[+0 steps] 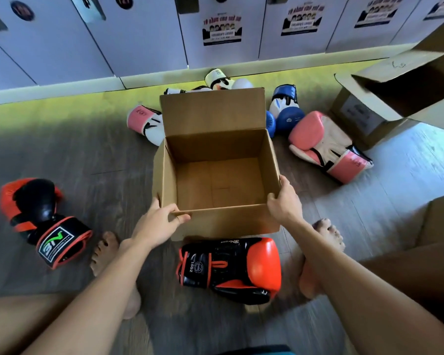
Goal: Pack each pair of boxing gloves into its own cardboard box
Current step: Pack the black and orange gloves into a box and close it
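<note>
An open cardboard box (215, 119) with nothing inside stands on the floor in front of me. My left hand (157, 224) grips its near-left corner, thumb over the front rim. My right hand (285, 201) grips the near-right corner. One orange-and-black glove (231, 267) lies just in front of the box, between my feet. Its mate (41, 219) lies at the far left. A pink-and-white glove (328, 147) lies right of the box, another (146, 121) to its left. Blue-and-white gloves (285, 108) sit behind the box's right side.
A second open cardboard box (385, 98) stands at the right rear. Another cardboard box (436, 239) is at the right edge. White gloves (218, 78) lie behind the box near the lockers (139, 34). My bare feet (105, 249) rest on the wooden floor.
</note>
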